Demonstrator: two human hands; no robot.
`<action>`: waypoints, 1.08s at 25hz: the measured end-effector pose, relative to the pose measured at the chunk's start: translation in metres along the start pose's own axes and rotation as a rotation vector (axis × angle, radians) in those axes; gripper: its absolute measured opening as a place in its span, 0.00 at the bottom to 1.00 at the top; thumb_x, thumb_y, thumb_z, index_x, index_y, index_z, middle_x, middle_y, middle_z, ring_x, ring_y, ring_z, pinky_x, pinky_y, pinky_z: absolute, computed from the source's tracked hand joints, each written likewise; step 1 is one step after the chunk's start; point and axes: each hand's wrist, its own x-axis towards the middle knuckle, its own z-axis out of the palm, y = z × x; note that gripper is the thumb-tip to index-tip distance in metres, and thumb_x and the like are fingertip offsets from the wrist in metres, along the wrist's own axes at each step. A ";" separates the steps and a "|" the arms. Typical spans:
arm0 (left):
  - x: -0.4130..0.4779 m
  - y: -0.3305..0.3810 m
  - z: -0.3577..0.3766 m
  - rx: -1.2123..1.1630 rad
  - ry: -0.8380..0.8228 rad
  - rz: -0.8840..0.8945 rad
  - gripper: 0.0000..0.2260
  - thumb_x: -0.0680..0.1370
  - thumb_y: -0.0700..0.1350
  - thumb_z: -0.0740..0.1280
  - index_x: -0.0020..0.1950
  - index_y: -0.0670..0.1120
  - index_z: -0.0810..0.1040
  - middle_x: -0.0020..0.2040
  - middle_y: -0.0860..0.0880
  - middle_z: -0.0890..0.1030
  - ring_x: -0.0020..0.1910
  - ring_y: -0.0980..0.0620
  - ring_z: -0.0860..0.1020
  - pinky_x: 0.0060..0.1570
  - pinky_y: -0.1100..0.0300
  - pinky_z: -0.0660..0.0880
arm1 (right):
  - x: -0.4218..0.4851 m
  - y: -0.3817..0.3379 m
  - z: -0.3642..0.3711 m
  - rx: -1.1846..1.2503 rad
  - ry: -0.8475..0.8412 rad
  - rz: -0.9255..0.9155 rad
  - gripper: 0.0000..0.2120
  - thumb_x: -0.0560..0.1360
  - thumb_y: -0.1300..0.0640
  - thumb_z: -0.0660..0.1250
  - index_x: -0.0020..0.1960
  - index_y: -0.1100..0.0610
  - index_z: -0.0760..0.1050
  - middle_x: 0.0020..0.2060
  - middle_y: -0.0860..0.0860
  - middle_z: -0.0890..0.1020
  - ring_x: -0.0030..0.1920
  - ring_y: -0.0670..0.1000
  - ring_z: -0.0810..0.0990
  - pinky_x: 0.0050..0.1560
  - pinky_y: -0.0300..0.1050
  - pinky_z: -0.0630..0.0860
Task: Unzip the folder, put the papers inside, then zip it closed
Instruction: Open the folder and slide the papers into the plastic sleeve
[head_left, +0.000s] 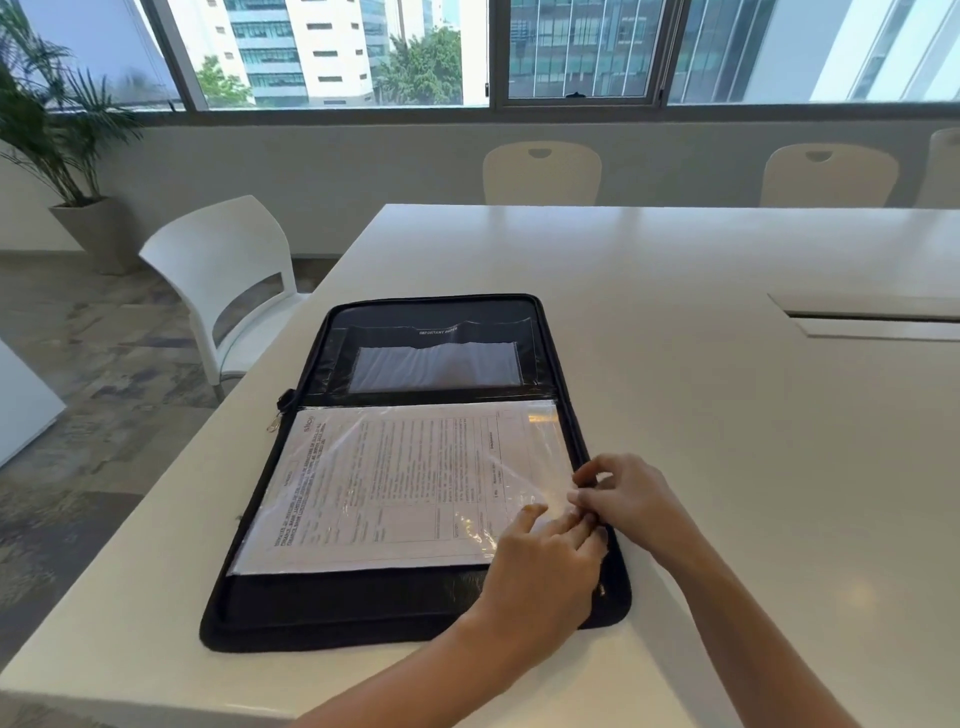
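Observation:
A black zip folder (332, 603) lies open and flat on the white table (727, 415). Its near half holds printed papers (384, 493) under a clear plastic sleeve (540, 415). The far half shows a pocket with a clear window (436, 366). The zipper pull (283, 408) hangs at the folder's left edge by the spine. My left hand (545, 566) rests on the sleeve's right end, fingers pressing the plastic. My right hand (631, 496) pinches the right edge of the sleeve at the folder's rim, touching the left hand's fingertips.
A white chair (223, 280) stands at the table's left side, and more chairs (543, 174) line the far side. A cable slot (872, 317) is set into the table at the right. A potted plant (57, 156) stands by the window at far left.

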 end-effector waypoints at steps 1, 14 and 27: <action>-0.002 0.003 -0.003 -0.033 0.000 0.025 0.10 0.75 0.48 0.69 0.56 0.52 0.83 0.54 0.55 0.85 0.56 0.59 0.81 0.62 0.55 0.75 | -0.009 0.003 -0.003 -0.017 -0.013 -0.001 0.08 0.71 0.55 0.73 0.50 0.53 0.79 0.36 0.49 0.85 0.38 0.45 0.83 0.46 0.43 0.81; 0.000 -0.235 -0.043 -0.018 0.036 -0.811 0.12 0.79 0.49 0.66 0.58 0.45 0.81 0.51 0.45 0.84 0.48 0.45 0.82 0.54 0.46 0.77 | -0.060 0.034 0.009 -0.238 0.184 -0.016 0.13 0.74 0.54 0.70 0.58 0.51 0.77 0.41 0.44 0.77 0.41 0.42 0.75 0.40 0.34 0.70; -0.035 -0.357 -0.053 -0.248 0.096 -1.431 0.19 0.76 0.50 0.71 0.54 0.34 0.74 0.53 0.35 0.80 0.56 0.35 0.78 0.52 0.47 0.73 | 0.093 0.036 -0.030 -0.347 0.505 0.016 0.09 0.74 0.62 0.68 0.51 0.56 0.84 0.48 0.61 0.83 0.51 0.63 0.78 0.51 0.50 0.74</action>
